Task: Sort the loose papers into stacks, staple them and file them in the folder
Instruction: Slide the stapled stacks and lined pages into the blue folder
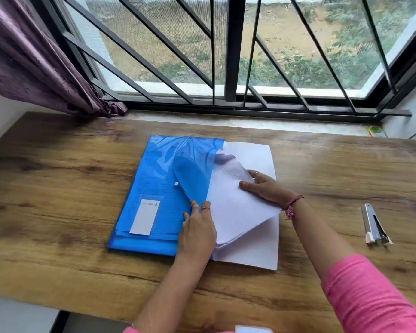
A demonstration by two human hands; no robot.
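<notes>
Folder [154,188] — translucent blue, flap lifted

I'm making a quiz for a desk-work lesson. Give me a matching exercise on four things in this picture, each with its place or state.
Things:
1. folder
2. stapler
3. papers
4. curtain

Places or states:
A. purple, hanging at the window's left
B. blue, flap lifted
C. alone on the desk, right of the hands
D. white, partly slid into the folder

Pairs: 1-B, 2-C, 3-D, 4-A
</notes>
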